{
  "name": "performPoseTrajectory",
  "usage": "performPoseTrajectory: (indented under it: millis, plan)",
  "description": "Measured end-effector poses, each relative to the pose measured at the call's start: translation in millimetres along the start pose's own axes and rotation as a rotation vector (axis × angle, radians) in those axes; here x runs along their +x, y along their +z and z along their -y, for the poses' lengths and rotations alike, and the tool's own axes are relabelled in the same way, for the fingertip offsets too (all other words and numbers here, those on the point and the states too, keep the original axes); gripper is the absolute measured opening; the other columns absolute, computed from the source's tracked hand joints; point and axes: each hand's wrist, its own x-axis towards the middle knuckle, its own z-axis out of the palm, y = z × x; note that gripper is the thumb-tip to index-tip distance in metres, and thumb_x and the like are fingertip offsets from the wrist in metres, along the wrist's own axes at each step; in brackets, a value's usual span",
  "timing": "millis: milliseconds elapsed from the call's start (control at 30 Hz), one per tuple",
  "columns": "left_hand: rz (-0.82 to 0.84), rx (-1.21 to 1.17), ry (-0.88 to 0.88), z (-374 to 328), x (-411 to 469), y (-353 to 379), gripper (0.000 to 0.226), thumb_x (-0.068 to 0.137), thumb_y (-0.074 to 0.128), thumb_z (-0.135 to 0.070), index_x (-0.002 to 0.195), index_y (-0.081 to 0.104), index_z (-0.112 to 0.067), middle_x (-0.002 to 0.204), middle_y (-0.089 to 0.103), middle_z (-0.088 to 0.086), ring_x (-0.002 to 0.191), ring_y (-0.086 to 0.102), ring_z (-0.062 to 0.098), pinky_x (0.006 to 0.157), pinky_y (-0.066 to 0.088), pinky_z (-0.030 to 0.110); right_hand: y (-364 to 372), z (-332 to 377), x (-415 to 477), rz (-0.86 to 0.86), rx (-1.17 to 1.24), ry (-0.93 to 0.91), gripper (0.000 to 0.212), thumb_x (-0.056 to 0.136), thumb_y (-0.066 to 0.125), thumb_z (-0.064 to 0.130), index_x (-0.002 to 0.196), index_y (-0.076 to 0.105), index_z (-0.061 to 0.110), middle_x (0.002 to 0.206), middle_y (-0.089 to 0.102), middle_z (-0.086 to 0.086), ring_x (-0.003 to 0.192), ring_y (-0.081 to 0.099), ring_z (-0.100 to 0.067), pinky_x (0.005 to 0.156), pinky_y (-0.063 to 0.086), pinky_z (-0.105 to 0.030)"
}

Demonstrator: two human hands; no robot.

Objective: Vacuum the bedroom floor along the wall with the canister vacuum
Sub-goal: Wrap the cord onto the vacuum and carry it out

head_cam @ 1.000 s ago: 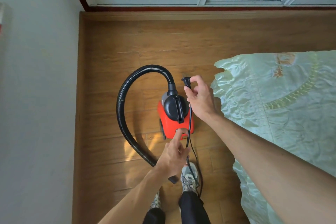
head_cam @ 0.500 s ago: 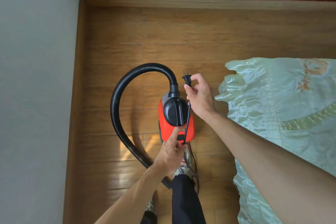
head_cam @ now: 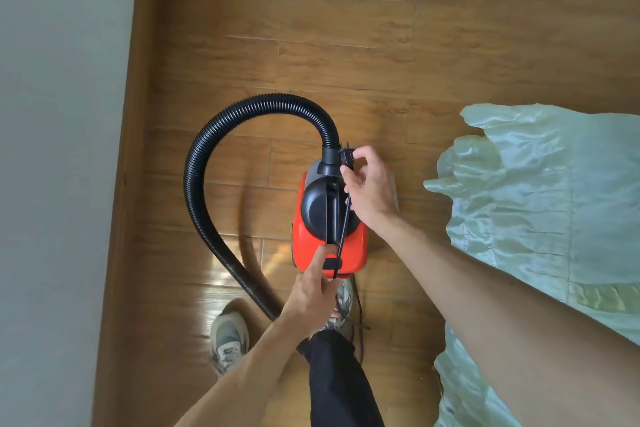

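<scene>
A red and black canister vacuum (head_cam: 356, 246) stands on the wooden floor in front of my feet. Its black ribbed hose (head_cam: 214, 135) loops from the top out to the left and back down toward me. My right hand (head_cam: 370, 187) pinches the black power plug (head_cam: 347, 158) above the canister, and the black cord (head_cam: 343, 236) runs taut from it down to the vacuum's rear. My left hand (head_cam: 311, 291) reaches to the canister's rear, its index finger pressing on the body beside the cord; the other fingers are curled.
A grey wall (head_cam: 59, 149) with a wooden skirting board (head_cam: 121, 204) runs along the left. A bed with a pale green satin cover (head_cam: 540, 218) fills the right. My two shoes (head_cam: 228, 340) stand on the floor below the vacuum, with slack cord lying by the right one.
The view has tilted down and closer; the door at the top has left the frame. My right hand has moved nearer the hose joint with the plug, and my left foot has stepped out leftward.
</scene>
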Motion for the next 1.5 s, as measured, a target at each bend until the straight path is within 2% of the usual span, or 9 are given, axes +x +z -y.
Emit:
performPoseTrajectory:
  millis: [100, 267, 400, 533, 633, 833, 967, 1267, 1500]
  plan:
    - [-0.005, -0.016, -0.017, 9, 8, 5, 0.044, 0.093, 0.045, 0.006, 0.123, 0.042, -0.027, 0.056, 0.057, -0.022, 0.047, 0.051, 0.01, 0.064, 0.059, 0.048, 10, -9, 6, 0.021, -0.032, -0.015, 0.018, 0.093, 0.061, 0.027, 0.095, 0.045, 0.035, 0.064, 0.057, 0.004, 0.059, 0.063, -0.028, 0.057, 0.056, -0.051]
    - [-0.006, -0.059, -0.058, 24, 17, 9, 0.043, 0.095, 0.045, 0.002, 0.126, 0.042, -0.028, 0.061, 0.058, -0.026, 0.058, 0.064, 0.028, 0.067, 0.062, 0.045, 29, -29, 14, 0.049, -0.022, -0.012, 0.015, 0.092, 0.064, 0.024, 0.098, 0.05, 0.027, 0.06, 0.051, 0.018, 0.067, 0.064, -0.026, 0.06, 0.057, -0.053]
    - [-0.017, -0.113, -0.099, 38, 27, 13, 0.042, 0.096, 0.045, 0.002, 0.123, 0.044, -0.03, 0.061, 0.058, -0.024, 0.056, 0.063, 0.022, 0.06, 0.063, 0.043, 44, -43, 19, 0.049, -0.045, -0.048, 0.016, 0.091, 0.064, 0.024, 0.101, 0.051, 0.024, 0.063, 0.05, 0.014, 0.068, 0.063, -0.028, 0.06, 0.056, -0.053]
    - [-0.053, -0.132, -0.096, 50, 35, 16, 0.035, 0.097, 0.044, 0.0, 0.117, 0.043, -0.028, 0.061, 0.062, -0.023, 0.058, 0.067, 0.033, 0.058, 0.062, 0.046, 55, -51, 24, 0.05, -0.089, -0.118, 0.016, 0.092, 0.063, 0.022, 0.104, 0.053, 0.017, 0.064, 0.056, 0.004, 0.062, 0.06, -0.025, 0.063, 0.053, -0.045]
    - [-0.07, -0.105, -0.099, 62, 42, 19, 0.039, 0.095, 0.045, -0.002, 0.109, 0.042, -0.038, 0.057, 0.06, -0.014, 0.058, 0.064, 0.039, 0.06, 0.061, 0.05, 60, -57, 28, 0.026, -0.126, -0.147, 0.017, 0.092, 0.064, 0.021, 0.105, 0.055, 0.015, 0.063, 0.051, 0.01, 0.064, 0.055, -0.019, 0.063, 0.046, -0.034]
    - [-0.125, -0.1, -0.122, 77, 55, 26, 0.038, 0.097, 0.047, -0.007, 0.102, 0.043, -0.045, 0.069, 0.056, 0.028, 0.063, 0.061, 0.046, 0.058, 0.057, 0.055, 69, -74, 35, 0.028, -0.175, -0.191, 0.018, 0.092, 0.064, 0.022, 0.106, 0.055, 0.014, 0.063, 0.043, 0.014, 0.057, 0.045, -0.008, 0.061, 0.041, -0.031]
    - [-0.127, -0.117, -0.125, 82, 61, 30, 0.041, 0.098, 0.045, -0.008, 0.096, 0.041, -0.049, 0.067, 0.055, 0.025, 0.063, 0.062, 0.044, 0.06, 0.058, 0.055, 69, -83, 39, 0.019, -0.196, -0.18, 0.02, 0.092, 0.063, 0.024, 0.108, 0.055, 0.015, 0.065, 0.042, 0.014, 0.063, 0.047, -0.015, 0.063, 0.039, -0.03]
    - [-0.161, -0.101, -0.181, 87, 69, 38, 0.029, 0.093, 0.047, -0.006, 0.094, 0.034, -0.032, 0.073, 0.061, 0.023, 0.067, 0.062, 0.044, 0.065, 0.056, 0.058, 74, -86, 40, 0.02, -0.162, -0.15, 0.021, 0.093, 0.062, 0.028, 0.109, 0.054, 0.017, 0.064, 0.04, 0.014, 0.064, 0.046, -0.016, 0.063, 0.042, -0.033]
    - [-0.136, -0.087, -0.205, 82, 67, 29, 0.021, 0.094, 0.049, -0.01, 0.101, 0.037, -0.025, 0.074, 0.067, 0.019, 0.064, 0.067, 0.033, 0.065, 0.055, 0.045, 75, -75, 32, 0.023, -0.129, -0.036, 0.03, 0.095, 0.06, 0.034, 0.116, 0.05, 0.015, 0.073, 0.043, 0.017, 0.078, 0.05, -0.016, 0.068, 0.041, -0.033]
